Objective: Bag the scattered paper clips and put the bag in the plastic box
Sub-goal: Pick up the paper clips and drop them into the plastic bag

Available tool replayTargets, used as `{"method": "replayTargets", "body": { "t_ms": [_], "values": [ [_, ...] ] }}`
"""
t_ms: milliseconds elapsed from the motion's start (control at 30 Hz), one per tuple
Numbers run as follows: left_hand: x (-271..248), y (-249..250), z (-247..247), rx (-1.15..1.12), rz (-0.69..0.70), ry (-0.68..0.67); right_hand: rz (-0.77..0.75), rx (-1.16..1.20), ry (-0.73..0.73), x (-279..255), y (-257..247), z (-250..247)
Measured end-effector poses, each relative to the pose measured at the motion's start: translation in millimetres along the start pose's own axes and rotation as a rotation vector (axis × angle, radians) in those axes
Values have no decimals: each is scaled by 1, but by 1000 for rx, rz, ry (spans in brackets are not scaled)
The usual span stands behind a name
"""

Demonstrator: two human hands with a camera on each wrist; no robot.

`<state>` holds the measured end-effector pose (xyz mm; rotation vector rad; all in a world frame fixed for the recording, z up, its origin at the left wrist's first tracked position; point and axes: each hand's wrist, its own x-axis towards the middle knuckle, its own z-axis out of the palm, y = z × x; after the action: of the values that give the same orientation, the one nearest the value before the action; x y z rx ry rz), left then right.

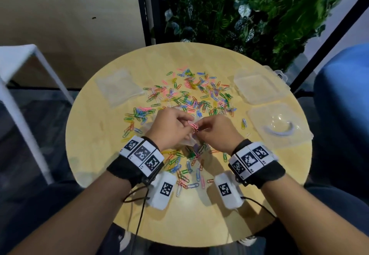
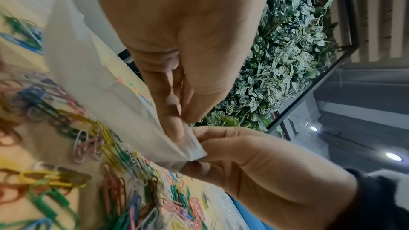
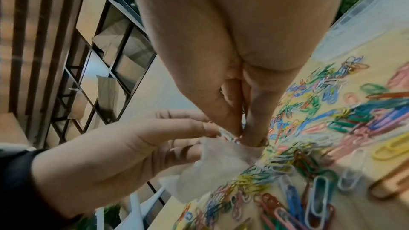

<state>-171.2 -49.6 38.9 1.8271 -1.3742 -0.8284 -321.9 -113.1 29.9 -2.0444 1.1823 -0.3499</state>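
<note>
Both forearms enter from the bottom of the head view, each wearing a black wristband with printed markers. Left hand and right hand meet over the middle of the round table, fingers curled. Between them is a small clear bag, mostly hidden in the head view.

The left wrist view shows what the head view does not: the left fingers and right fingers both pinch the same corner of the bag, its body slanting down toward the tabletop. The right wrist view adds a pink clip caught at the right fingertips, against the bag's edge. The head view shows a pink clip between the hands.

Contents of the bag cannot be determined. Coloured paper clips lie scattered across the table, beyond and beneath the hands. An open plastic box sits at the right edge, nothing visible inside. Nearer, a second clear piece lies flat. A flat clear bag lies at the left.
</note>
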Motion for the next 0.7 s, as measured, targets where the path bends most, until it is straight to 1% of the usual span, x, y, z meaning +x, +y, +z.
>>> {"method": "replayTargets", "body": {
  "t_ms": [133, 200, 267, 333, 367, 433, 467, 533, 600, 633, 667, 700],
  "values": [
    [-1, 2, -3, -72, 4, -10, -191, -122, 86, -2, -5, -1],
    [-1, 0, -5, -76, 17, -8, -253, -218, 52, -3, -6, 2],
    [0, -1, -8, -64, 32, -5, -274, -263, 11, -2, -6, 4],
    [0, -1, -10, -67, 37, -24, -271, -318, 23, -2, -7, 3],
    [0, 1, -11, -68, 40, -40, -276, -377, 23, -3, -8, 2],
    [-1, 2, -13, -63, 43, -63, -315, -498, -25, -5, -10, -1],
    [-1, 2, -14, -51, 46, -61, -346, -488, -53, -7, -11, -2],
    [-1, 0, -16, -8, 48, -24, -375, -287, -51, -9, -13, -10],
    [0, -3, -20, 23, 39, 25, -293, -24, 64, -7, -11, -28],
    [-1, -3, -22, 30, 32, 43, -234, 54, 130, -4, -5, -37],
    [-1, -3, -23, 32, 24, 52, -179, 42, 180, 1, 2, -47],
    [-1, -3, -25, 29, 17, 54, -117, -76, 185, 6, 13, -54]
  ]
}}
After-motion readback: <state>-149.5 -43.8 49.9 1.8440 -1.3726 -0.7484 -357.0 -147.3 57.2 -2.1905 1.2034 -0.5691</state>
